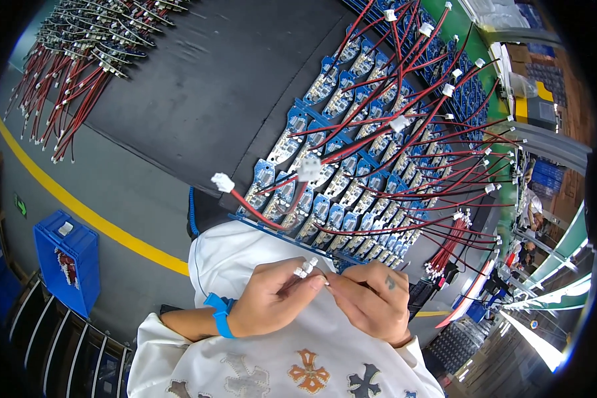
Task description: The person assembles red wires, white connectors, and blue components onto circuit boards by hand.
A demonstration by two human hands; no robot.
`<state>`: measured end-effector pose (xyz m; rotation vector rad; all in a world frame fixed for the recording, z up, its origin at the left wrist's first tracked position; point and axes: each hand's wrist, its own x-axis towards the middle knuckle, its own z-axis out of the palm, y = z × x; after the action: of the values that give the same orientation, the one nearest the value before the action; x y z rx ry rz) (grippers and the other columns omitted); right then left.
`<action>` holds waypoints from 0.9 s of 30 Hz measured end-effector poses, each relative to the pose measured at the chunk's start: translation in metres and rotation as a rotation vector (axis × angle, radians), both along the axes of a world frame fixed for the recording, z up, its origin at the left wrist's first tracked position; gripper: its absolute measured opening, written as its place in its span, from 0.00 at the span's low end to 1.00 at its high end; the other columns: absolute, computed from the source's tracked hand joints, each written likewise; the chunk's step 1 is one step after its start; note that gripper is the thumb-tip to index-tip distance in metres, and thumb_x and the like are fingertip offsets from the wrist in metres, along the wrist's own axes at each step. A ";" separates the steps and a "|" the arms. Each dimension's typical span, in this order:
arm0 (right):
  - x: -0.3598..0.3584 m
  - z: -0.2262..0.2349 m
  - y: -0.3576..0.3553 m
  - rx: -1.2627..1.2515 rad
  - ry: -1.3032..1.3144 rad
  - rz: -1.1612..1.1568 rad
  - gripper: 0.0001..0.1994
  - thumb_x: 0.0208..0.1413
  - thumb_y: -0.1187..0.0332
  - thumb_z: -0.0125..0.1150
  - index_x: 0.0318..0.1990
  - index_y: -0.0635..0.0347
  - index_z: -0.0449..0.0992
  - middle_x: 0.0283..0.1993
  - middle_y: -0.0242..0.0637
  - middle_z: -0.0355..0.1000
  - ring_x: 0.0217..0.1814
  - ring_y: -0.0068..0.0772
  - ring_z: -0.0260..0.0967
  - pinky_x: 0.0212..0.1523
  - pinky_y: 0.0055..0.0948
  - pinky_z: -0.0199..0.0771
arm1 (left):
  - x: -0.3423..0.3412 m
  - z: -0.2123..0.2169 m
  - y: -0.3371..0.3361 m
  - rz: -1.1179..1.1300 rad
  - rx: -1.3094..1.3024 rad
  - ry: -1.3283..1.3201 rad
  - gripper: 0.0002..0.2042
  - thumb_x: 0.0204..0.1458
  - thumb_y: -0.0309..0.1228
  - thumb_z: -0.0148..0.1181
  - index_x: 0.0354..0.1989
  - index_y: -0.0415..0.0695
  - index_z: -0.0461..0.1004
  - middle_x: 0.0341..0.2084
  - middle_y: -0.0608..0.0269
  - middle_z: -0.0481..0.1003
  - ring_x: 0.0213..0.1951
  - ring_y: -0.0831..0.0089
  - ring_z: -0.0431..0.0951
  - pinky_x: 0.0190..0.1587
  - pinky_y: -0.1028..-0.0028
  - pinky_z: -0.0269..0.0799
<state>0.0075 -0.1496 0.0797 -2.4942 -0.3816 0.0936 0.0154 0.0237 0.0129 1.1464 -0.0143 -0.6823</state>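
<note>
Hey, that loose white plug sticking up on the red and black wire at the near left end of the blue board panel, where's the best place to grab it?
Pinch the white plug itself across its flat sides, coming from the left, where the dark mat is bare. Its red and black lead runs down and right into the blue board panel, so that side is crowded with other wires.

Light: bright and even, strongest at the lower right
Shadows: soft
Edges: black corners, lines bend (fisheye look)
Focus: middle sharp, the white plug [310,168] blurry
</note>
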 end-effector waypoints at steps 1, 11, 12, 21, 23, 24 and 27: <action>0.000 0.003 0.001 -0.019 0.035 -0.001 0.15 0.31 0.81 0.69 0.33 0.61 0.80 0.28 0.31 0.71 0.23 0.25 0.66 0.19 0.23 0.63 | -0.001 -0.001 0.000 0.003 0.002 0.001 0.04 0.53 0.23 0.60 0.32 0.34 0.73 0.16 0.74 0.64 0.19 0.88 0.57 0.20 0.82 0.51; 0.014 -0.001 -0.005 0.101 0.137 -0.046 0.10 0.33 0.80 0.68 0.28 0.60 0.80 0.29 0.32 0.73 0.25 0.28 0.68 0.22 0.25 0.65 | -0.002 -0.001 0.004 0.123 0.018 -0.008 0.04 0.53 0.21 0.59 0.33 0.33 0.77 0.16 0.73 0.67 0.18 0.90 0.59 0.18 0.83 0.51; 0.018 -0.005 -0.007 -0.033 0.074 -0.073 0.10 0.35 0.79 0.67 0.29 0.60 0.79 0.29 0.32 0.71 0.26 0.31 0.67 0.22 0.27 0.66 | -0.003 0.001 0.008 0.162 0.038 0.097 0.04 0.53 0.22 0.59 0.33 0.33 0.78 0.16 0.73 0.67 0.18 0.90 0.60 0.18 0.83 0.51; 0.036 -0.006 0.004 -0.358 0.083 -0.039 0.07 0.37 0.78 0.65 0.27 0.61 0.77 0.28 0.34 0.72 0.27 0.36 0.69 0.23 0.32 0.66 | 0.007 0.037 0.022 0.166 -1.098 -0.355 0.09 0.58 0.32 0.55 0.38 0.42 0.80 0.09 0.68 0.60 0.08 0.78 0.55 0.11 0.76 0.46; 0.037 -0.005 0.004 -0.443 0.095 0.015 0.07 0.37 0.78 0.65 0.28 0.60 0.77 0.28 0.33 0.71 0.27 0.36 0.69 0.22 0.32 0.65 | 0.015 0.037 0.022 0.120 -1.128 -0.407 0.08 0.57 0.30 0.55 0.36 0.40 0.79 0.10 0.67 0.60 0.09 0.79 0.55 0.11 0.76 0.47; 0.038 -0.004 0.005 -0.449 0.093 0.015 0.07 0.37 0.78 0.65 0.28 0.60 0.77 0.28 0.33 0.71 0.27 0.36 0.69 0.22 0.32 0.65 | 0.018 0.037 0.021 0.076 -1.157 -0.459 0.07 0.57 0.27 0.55 0.34 0.39 0.79 0.10 0.67 0.60 0.09 0.79 0.56 0.11 0.77 0.47; 0.041 0.000 0.006 -0.493 0.140 0.043 0.08 0.37 0.77 0.65 0.28 0.59 0.76 0.28 0.31 0.70 0.27 0.36 0.69 0.21 0.33 0.65 | 0.016 0.036 0.023 0.108 -1.136 -0.441 0.06 0.56 0.26 0.56 0.34 0.38 0.79 0.10 0.67 0.60 0.09 0.78 0.56 0.12 0.77 0.47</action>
<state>0.0487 -0.1432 0.0793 -2.9390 -0.3896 0.4234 0.0317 0.0468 0.0493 0.1678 -0.6322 -0.2154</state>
